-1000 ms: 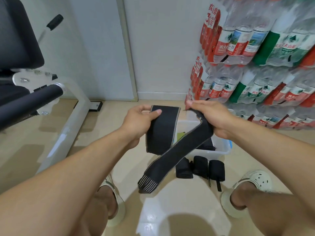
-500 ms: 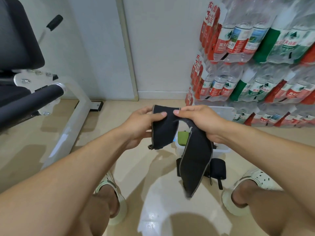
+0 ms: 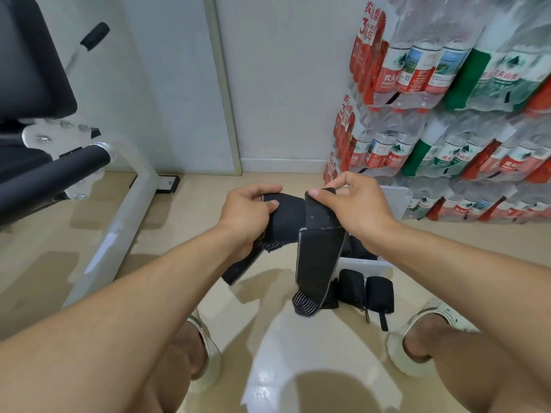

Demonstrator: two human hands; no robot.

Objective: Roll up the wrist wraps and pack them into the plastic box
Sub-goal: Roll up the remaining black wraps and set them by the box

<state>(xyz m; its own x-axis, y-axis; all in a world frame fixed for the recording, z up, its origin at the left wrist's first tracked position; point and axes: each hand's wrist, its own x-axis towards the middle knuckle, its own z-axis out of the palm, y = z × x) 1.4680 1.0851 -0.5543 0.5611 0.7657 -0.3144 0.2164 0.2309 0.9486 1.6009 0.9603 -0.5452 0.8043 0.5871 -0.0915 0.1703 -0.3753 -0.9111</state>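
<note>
I hold one long black wrist wrap (image 3: 319, 257) in the air in front of me. My left hand (image 3: 249, 214) grips its left part, with fingers curled over the top edge. My right hand (image 3: 354, 204) pinches the wrap's upper right fold between thumb and fingers. The wrap's free end with striped stitching hangs down over the floor. Below it lie rolled black wrist wraps (image 3: 366, 290) side by side on the floor. The clear plastic box (image 3: 387, 265) sits behind them, mostly hidden by my hands and the wrap.
Stacked packs of water bottles (image 3: 447, 120) fill the right side against the wall. A white exercise-machine frame (image 3: 125, 222) with a black padded bar (image 3: 50, 177) stands at the left. My feet in white clogs (image 3: 423, 338) rest on the tiled floor.
My hands have moved apart a little and the wrap has been refolded: the right hand now pinches a fold on top while the long end hangs lower, showing its striped tip.
</note>
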